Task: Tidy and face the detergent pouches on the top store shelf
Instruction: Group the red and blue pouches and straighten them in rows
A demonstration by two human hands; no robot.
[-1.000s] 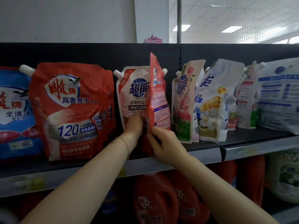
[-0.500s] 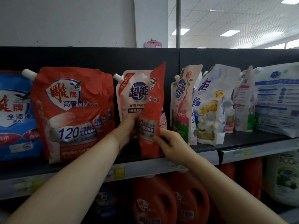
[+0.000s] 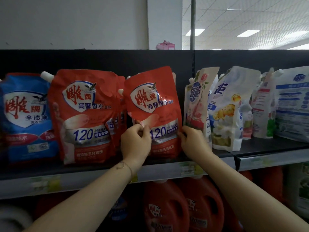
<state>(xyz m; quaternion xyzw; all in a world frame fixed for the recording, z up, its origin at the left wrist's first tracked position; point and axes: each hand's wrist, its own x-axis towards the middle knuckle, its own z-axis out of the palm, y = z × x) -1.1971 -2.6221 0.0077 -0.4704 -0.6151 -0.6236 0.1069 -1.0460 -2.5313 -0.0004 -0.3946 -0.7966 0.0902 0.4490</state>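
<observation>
Store shelf [image 3: 267, 146] bears the red detergent pouch [image 3: 155, 101] upright. My left hand [image 3: 135, 143] pinches its left edge, my right hand [image 3: 194, 141] the right.

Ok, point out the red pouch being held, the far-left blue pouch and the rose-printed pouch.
held red pouch [image 3: 147, 97]: head view, on its shield logo.
blue pouch [image 3: 21, 111]: head view, on its white shield.
rose-printed pouch [image 3: 196, 106]: head view, middle of its front panel.
</observation>
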